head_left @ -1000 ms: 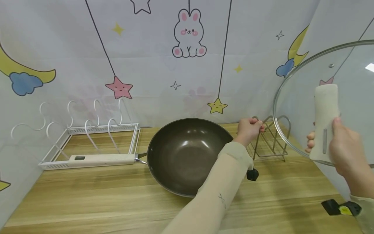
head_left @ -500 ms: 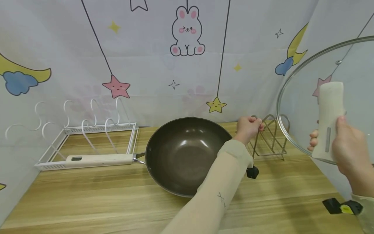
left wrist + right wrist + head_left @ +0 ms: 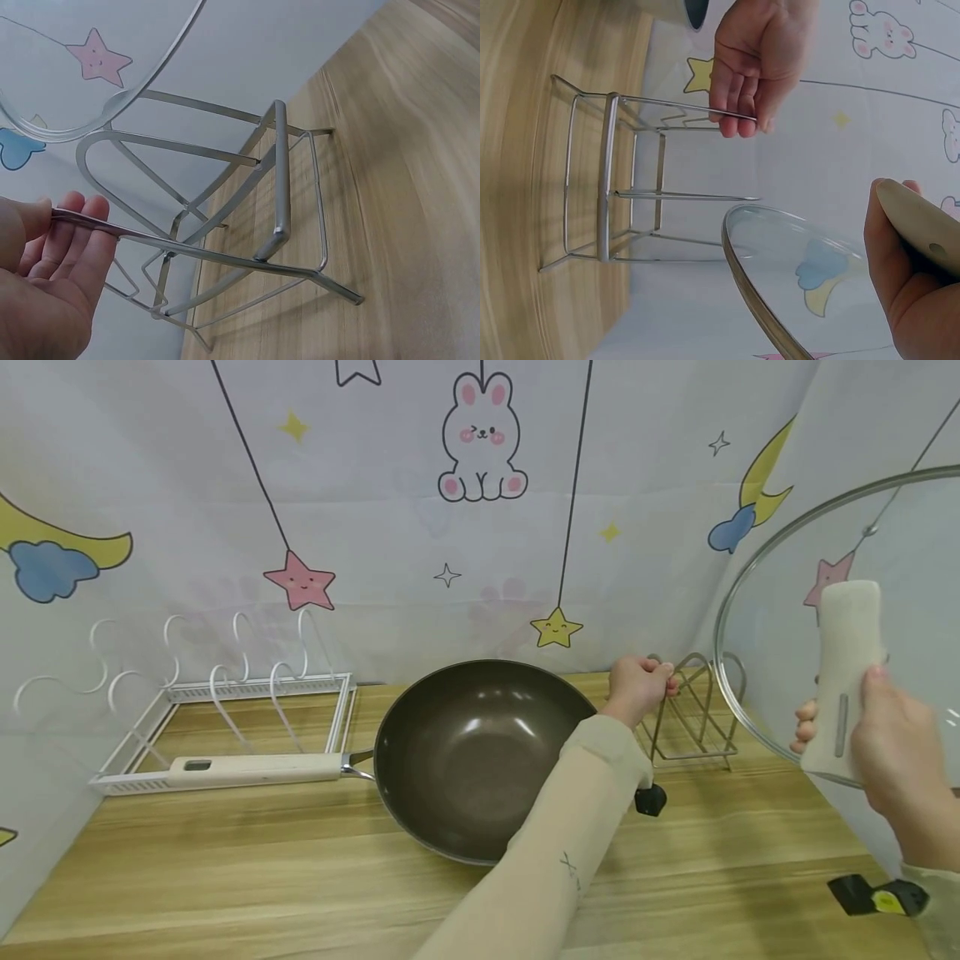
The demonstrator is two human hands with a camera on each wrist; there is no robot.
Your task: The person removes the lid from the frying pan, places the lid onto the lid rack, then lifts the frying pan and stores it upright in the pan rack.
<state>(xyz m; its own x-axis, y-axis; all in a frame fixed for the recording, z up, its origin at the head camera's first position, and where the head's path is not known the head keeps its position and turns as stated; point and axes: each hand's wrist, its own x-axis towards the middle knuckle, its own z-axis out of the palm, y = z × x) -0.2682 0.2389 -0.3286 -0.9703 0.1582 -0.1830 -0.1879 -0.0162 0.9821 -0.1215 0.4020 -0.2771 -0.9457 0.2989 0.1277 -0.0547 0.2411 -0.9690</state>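
My left hand (image 3: 636, 687) pinches the top of the nearest loop of a small metal lid rack (image 3: 693, 758), thumb against fingers in the left wrist view. The rack (image 3: 281, 172) has several bent-wire loops and stands on the wooden table. At the right, my right hand (image 3: 896, 747) grips the cream upright handle (image 3: 851, 668) of a glass pot lid (image 3: 772, 552). The lid is raised and tilted nearly upright, its metal rim (image 3: 742, 281) close beside the rack's loops in the right wrist view. Between my left forearm and a white rack sits a dark wok (image 3: 480, 760).
The white rack (image 3: 347, 710) with curved wire dividers stands at the left. The wok's cream handle (image 3: 255, 768) lies across its front edge. Behind the wooden table (image 3: 262, 877) hangs a white cloth (image 3: 405, 635) printed with stars and a rabbit.
The lid has shifted slightly right, and it dips a little in the last half second. My left hand keeps its pinch on the lid rack; the wok stays in place.
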